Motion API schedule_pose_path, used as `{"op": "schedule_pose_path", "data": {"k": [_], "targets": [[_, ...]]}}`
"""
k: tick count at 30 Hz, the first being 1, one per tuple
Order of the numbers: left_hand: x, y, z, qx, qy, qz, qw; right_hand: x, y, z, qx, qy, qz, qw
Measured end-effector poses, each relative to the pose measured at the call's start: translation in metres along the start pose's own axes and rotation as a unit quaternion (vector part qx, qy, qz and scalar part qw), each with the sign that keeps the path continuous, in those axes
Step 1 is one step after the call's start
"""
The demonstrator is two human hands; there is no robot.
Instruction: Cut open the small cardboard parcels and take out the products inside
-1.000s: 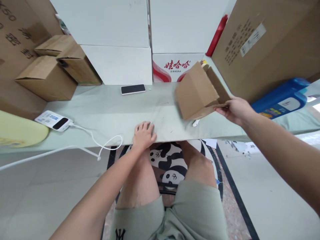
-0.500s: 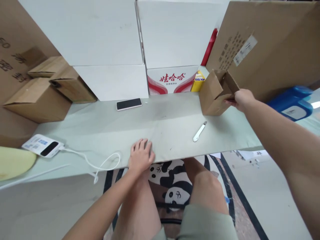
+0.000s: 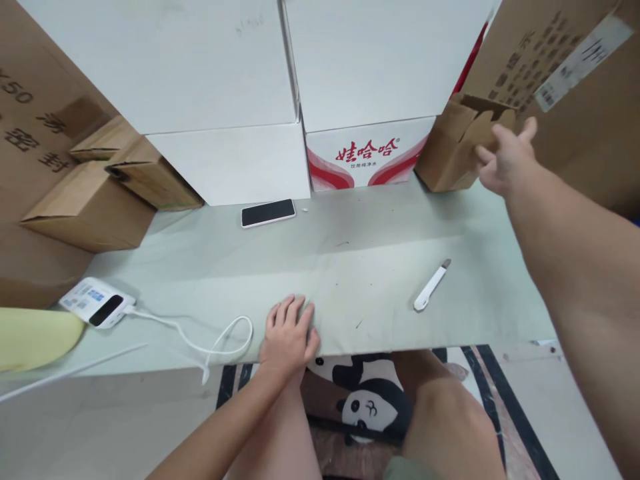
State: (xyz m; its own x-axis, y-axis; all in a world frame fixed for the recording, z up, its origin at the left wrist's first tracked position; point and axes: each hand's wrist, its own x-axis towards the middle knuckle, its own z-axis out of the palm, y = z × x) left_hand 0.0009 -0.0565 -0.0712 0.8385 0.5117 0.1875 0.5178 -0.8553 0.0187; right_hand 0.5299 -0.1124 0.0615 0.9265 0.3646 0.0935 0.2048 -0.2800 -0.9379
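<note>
Head view, and I look first at the edges. The table's (image 3: 345,280) front edge crosses the lower part of the frame, above the knees, and white boxes (image 3: 225,163) wall it off at the back. A big carton (image 3: 590,167) closes the upper right; smaller brown boxes (image 3: 100,207) crowd the left. Between them I see a wide open stretch of tabletop in the middle of the frame, with the phone (image 3: 269,213) near its back and the knife (image 3: 431,287) lying slanted right of centre. A white device (image 3: 97,303) and its cable (image 3: 187,343) take up the lower left.

The open brown box (image 3: 445,157) stands at the upper right of the frame, in the corner by the big carton, its flaps raised.

I see the right arm stretched forward from the lower right edge. Its hand (image 3: 510,157) is spread, fingers apart, gripping nothing; it is beside that box, and I cannot tell whether it touches. The left hand (image 3: 289,337) lies palm down at the front edge, lower centre, fingers loosely extended and holding nothing I can see.
</note>
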Motion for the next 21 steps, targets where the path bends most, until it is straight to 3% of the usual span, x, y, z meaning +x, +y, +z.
{"op": "schedule_pose_path", "data": {"k": [4, 7, 10, 13, 17, 21], "targets": [[0.001, 0.001, -0.001, -0.004, -0.011, -0.009, 1.0, -0.046, 0.009, 0.009, 0.012, -0.07, 0.059, 0.996], [0.002, 0.002, -0.002, -0.024, -0.023, -0.017, 0.999, -0.101, 0.028, 0.011, -0.038, -0.118, 0.038, 0.992], [0.003, 0.004, -0.005, -0.043, -0.025, -0.023, 0.998, -0.166, 0.041, 0.022, -0.093, -0.18, -0.029, 0.979], [0.004, 0.006, -0.008, -0.062, -0.02, -0.032, 0.997, -0.238, 0.044, 0.054, -0.138, -0.244, -0.127, 0.951], [0.001, 0.011, -0.01, -0.155, -0.019, -0.057, 0.986, -0.334, 0.05, 0.113, -0.187, -0.278, -0.233, 0.913], [-0.002, 0.011, -0.005, -0.237, 0.005, -0.098, 0.967, -0.39, 0.061, 0.145, -0.229, -0.264, -0.285, 0.893]]}}
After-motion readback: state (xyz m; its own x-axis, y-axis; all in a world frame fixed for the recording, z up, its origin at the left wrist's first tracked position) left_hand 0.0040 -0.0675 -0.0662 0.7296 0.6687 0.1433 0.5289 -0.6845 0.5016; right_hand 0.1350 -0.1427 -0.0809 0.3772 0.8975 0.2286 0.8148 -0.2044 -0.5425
